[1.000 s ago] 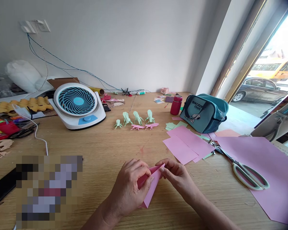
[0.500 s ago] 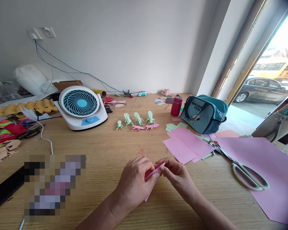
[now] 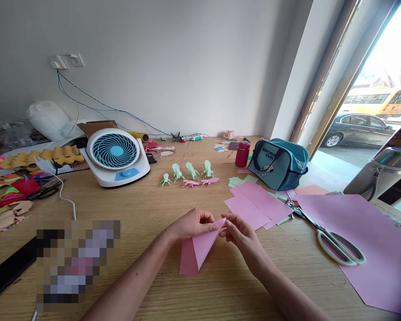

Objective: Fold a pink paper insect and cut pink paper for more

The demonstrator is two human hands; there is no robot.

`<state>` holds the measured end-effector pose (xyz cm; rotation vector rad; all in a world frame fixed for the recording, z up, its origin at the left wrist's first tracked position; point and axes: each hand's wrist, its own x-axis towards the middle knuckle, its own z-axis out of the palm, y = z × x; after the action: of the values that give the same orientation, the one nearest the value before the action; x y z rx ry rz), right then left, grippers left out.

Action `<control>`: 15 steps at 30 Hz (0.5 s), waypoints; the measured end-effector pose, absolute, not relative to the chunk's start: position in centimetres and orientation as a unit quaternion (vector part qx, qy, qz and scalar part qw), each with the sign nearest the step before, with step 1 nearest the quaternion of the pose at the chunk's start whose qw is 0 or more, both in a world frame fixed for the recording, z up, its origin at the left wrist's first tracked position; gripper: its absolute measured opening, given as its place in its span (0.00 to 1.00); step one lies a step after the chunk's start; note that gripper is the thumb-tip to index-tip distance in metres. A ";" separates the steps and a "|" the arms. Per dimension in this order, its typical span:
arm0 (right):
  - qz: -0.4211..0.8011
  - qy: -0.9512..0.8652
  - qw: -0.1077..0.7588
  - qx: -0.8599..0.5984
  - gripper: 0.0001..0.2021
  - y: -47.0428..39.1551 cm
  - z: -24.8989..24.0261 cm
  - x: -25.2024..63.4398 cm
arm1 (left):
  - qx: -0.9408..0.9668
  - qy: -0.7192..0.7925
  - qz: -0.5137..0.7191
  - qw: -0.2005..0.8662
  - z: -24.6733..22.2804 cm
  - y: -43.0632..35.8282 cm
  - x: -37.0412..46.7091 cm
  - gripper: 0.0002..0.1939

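Note:
A pink sheet of paper (image 3: pixel 200 252), folded along a slanting crease, is held up off the wooden table between my hands. My left hand (image 3: pixel 195 224) pinches its upper edge, thumb in front and fingers behind. At the pointed top right corner, the thumb and fingers of my right hand (image 3: pixel 242 232) are closed on the paper. Beyond my hands stand several pale green folded paper figures (image 3: pixel 191 170), with two pink folded figures (image 3: pixel 200 182) lying in front of them.
Pink sheets (image 3: pixel 254 205) and large scissors (image 3: pixel 341 247) on a bigger pink sheet (image 3: pixel 381 240) lie to the right. Behind them are a red flask (image 3: pixel 242 154) and a blue Snoopy bag (image 3: pixel 279 162). A white fan (image 3: pixel 116 156) and egg-carton pieces (image 3: pixel 47 156) occupy the left.
My left hand has moved up and now grips the paper's upper edge. More of the sheet shows, hanging below it. My right hand stays at the pointed corner. The view has shifted slightly.

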<state>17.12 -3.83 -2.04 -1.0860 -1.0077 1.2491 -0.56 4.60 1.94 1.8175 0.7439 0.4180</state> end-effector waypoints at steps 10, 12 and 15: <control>0.471 -0.500 0.532 -0.494 0.20 -3.2 -3.6 16.6 | 0.595 0.304 0.242 0.704 -1.7 3.3 -1.9 0.25; 0.459 -0.503 0.527 -0.509 0.21 -3.2 -3.8 16.7 | 0.550 0.307 0.270 0.728 -2.2 3.4 -2.1 0.26; 0.444 -0.503 0.515 -0.533 0.20 -3.3 -4.2 17.0 | 0.488 0.312 0.305 0.756 -2.8 3.8 -2.3 0.27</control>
<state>16.97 -3.35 -4.19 -1.2805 -1.2091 1.0677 -2.30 3.79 -2.80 1.0647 0.6805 0.6644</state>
